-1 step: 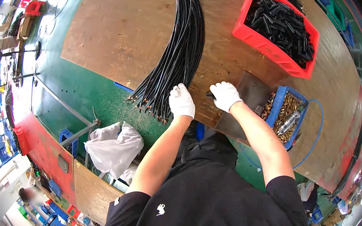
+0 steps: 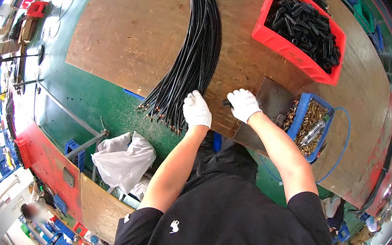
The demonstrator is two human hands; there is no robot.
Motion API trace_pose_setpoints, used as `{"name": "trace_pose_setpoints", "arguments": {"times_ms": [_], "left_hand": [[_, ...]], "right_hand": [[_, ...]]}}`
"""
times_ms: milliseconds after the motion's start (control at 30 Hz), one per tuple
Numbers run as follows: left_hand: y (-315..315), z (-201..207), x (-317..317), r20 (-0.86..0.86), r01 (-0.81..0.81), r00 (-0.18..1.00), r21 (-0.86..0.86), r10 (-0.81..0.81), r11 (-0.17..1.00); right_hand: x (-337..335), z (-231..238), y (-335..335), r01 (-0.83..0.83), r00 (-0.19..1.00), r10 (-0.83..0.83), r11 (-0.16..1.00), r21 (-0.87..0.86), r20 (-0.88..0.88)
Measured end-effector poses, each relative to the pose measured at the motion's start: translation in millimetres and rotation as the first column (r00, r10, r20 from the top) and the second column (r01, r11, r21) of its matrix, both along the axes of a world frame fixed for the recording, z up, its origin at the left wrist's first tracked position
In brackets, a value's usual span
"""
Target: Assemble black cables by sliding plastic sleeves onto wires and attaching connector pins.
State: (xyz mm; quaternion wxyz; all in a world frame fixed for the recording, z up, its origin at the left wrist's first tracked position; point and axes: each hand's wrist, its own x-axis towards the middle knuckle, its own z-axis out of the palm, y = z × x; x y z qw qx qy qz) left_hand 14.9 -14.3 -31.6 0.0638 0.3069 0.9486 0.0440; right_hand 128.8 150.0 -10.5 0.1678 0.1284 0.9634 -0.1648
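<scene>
A bundle of black cables (image 2: 201, 40), tied with a pale band at its far end, lies down the table. Its loose ends fan out past the near edge, showing copper-coloured tips. My left hand (image 2: 197, 110), in a white glove, is closed at the right side of these ends, its fingers curled round a cable; the exact grip is partly hidden. To its right, my white-gloved right hand (image 2: 244, 105) pinches a short black sleeve (image 2: 227, 103) just above the tabletop. The sleeve looks like the pieces in the red bin. A small gap separates the two hands.
A red bin (image 2: 288, 51) full of black sleeves stands at the far right. Nearer, a blue tray (image 2: 295, 127) holds brass-coloured fittings and a metal air tool (image 2: 313, 132) with a blue hose. A dark plate (image 2: 271, 100) lies on the wooden table (image 2: 129, 31). A white sack (image 2: 124, 158) sits at lower left.
</scene>
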Motion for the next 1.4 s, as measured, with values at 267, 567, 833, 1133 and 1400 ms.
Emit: {"name": "trace_pose_setpoints", "arguments": {"times_ms": [267, 567, 833, 1133, 1400], "left_hand": [[34.2, 15.6, -4.7, 0.216, -0.165, 0.951, -0.250, 0.222, 0.954], [21.7, 13.6, -6.8, 0.500, -0.267, 0.831, -0.028, 0.245, 0.963], [27.1, 15.7, 5.0, 0.453, -0.108, 0.885, -0.035, 0.112, 0.994], [26.2, -4.3, -26.1, 0.969, -0.524, 0.181, -0.052, 0.171, 0.850], [9.5, 29.1, -47.7, 0.952, -0.557, -0.288, -0.081, -0.100, 0.827]], "right_hand": [[0.9, 2.0, -17.8, 0.225, 0.973, -0.224, 0.974, -0.013, 0.047], [64.2, -0.4, -44.3, 0.711, 0.467, -0.852, 0.201, -0.674, 0.239], [105.1, -4.3, -85.8, 0.658, 0.339, -0.868, -0.056, -0.751, 0.362], [98.5, 12.4, -96.0, 0.545, 0.317, -0.847, -0.206, -0.813, 0.427], [123.4, 46.6, -106.3, 0.440, 0.433, -0.755, -0.300, -0.847, 0.493]]}}
